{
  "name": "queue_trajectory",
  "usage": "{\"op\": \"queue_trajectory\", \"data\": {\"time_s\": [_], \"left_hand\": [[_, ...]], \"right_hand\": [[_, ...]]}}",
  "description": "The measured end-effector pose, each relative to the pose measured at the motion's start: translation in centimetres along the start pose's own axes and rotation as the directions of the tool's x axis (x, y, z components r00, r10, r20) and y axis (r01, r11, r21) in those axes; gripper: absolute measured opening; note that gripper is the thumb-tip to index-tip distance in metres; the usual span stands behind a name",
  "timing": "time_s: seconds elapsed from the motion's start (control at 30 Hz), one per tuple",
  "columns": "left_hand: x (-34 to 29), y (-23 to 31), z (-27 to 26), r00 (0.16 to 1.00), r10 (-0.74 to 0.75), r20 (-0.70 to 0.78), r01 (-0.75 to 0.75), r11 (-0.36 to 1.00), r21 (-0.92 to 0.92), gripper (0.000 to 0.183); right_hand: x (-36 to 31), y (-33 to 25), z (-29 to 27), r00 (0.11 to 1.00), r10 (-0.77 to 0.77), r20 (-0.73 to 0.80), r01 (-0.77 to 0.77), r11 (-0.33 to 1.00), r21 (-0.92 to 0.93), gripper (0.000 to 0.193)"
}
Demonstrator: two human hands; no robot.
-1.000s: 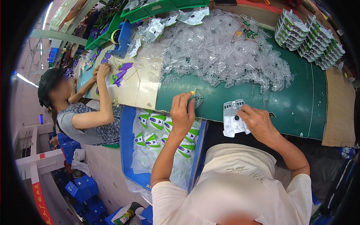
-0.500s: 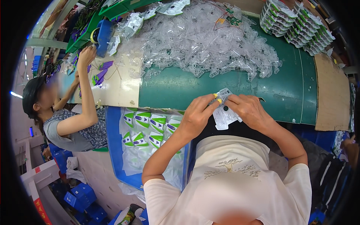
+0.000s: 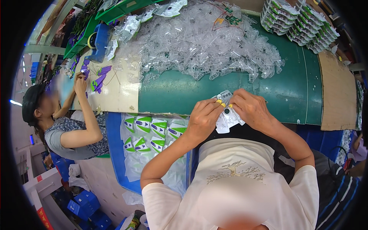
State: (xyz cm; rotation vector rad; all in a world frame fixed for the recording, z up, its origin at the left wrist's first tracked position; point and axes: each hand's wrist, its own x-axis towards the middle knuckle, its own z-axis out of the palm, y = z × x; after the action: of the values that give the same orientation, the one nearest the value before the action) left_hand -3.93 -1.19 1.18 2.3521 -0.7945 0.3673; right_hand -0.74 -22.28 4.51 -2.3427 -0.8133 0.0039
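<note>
A white plastic housing [image 3: 226, 122] with a dark round hole is held at the table's near edge, in front of my waist. On its left side my left hand [image 3: 205, 118] is closed, thumb and fingertips pinching the part; yellow covers show on the fingertips. From the right my right hand [image 3: 253, 110] grips the same housing near its upper edge, fingers bent and a yellow tip by the hole. Anything small between the fingertips is hidden.
Clear plastic pieces [image 3: 199, 42] lie heaped on the green table [image 3: 245, 94]. Stacked housings [image 3: 280, 19] stand at the far right beside cardboard [image 3: 337, 96]. A blue bin [image 3: 120, 165] below holds green-white housings [image 3: 158, 128]. Leftward, a co-worker [image 3: 73, 134] handles purple parts.
My right hand has shifted slightly up and left over the housing, and my left fingertips have moved a little lower. The co-worker's raised hand has come down from the blue tape dispenser.
</note>
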Motion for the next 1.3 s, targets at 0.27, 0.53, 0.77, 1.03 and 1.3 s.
{"op": "queue_trajectory", "data": {"time_s": [0.27, 0.53, 0.77, 1.03, 1.3], "left_hand": [[-0.4, 0.1, 1.3, 0.967, -0.182, -0.178, 0.132, 0.956, -0.262, 0.053], [0.0, 0.1, 0.9, 0.993, -0.106, -0.053, 0.090, 0.967, -0.237, 0.057], [0.2, -0.1, 0.9, 0.992, -0.117, -0.048, 0.098, 0.950, -0.296, 0.064], [1.6, -0.1, -0.8, 0.968, -0.052, 0.245, 0.093, 0.984, -0.155, 0.061], [1.3, 0.7, -0.7, 0.969, -0.088, 0.229, 0.128, 0.978, -0.165, 0.063]], "right_hand": [[-1.8, -0.3, -1.0, 1.000, 0.029, -0.006, -0.029, 0.998, 0.050, 0.014], [-0.8, -1.0, -0.1, 0.998, 0.058, 0.001, -0.057, 0.974, -0.221, 0.007], [-0.7, -1.2, -1.8, 0.961, -0.009, 0.276, 0.111, 0.927, -0.358, 0.022], [0.1, -1.9, -4.6, 0.990, 0.077, 0.115, -0.080, 0.996, 0.023, 0.014], [-2.3, -2.2, -3.4, 1.000, -0.011, -0.010, 0.013, 0.969, 0.247, 0.025]]}}
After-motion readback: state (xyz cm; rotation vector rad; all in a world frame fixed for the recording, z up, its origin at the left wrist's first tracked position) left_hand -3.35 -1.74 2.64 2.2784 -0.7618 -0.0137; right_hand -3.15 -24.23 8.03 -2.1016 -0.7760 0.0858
